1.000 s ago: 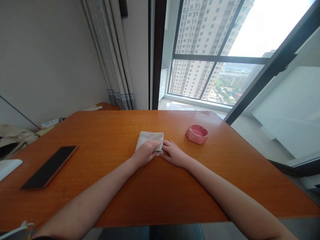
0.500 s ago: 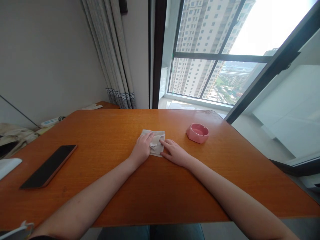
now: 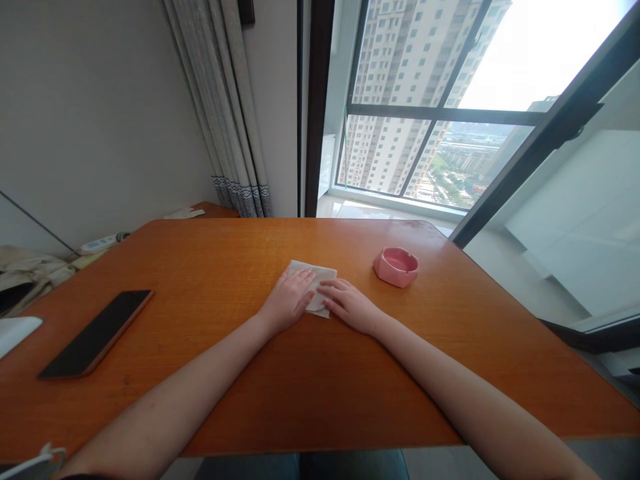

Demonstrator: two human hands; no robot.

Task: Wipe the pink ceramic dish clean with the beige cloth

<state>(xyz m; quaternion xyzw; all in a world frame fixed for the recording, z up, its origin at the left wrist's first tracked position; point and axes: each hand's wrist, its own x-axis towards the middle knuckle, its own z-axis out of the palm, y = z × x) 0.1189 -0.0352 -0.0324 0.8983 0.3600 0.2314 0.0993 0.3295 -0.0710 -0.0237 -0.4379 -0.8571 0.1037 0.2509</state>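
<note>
A folded white tissue lies on the brown wooden table, a little beyond its middle. My left hand rests flat on the tissue's left side, fingers stretched out and pointing to the right. On the other side, my right hand lies with its fingers apart, its fingertips on the tissue's right edge. Part of the tissue is hidden beneath my hands.
A pink ashtray stands right of my right hand. On the left lies a dark phone-like slab, with a white object at the table's edge. Beyond the table are a grey curtain and a window.
The tissue has turned slightly and now lies flatter, its top layer smoothed out. My left hand has flattened over it, and its fingers have spread.
</note>
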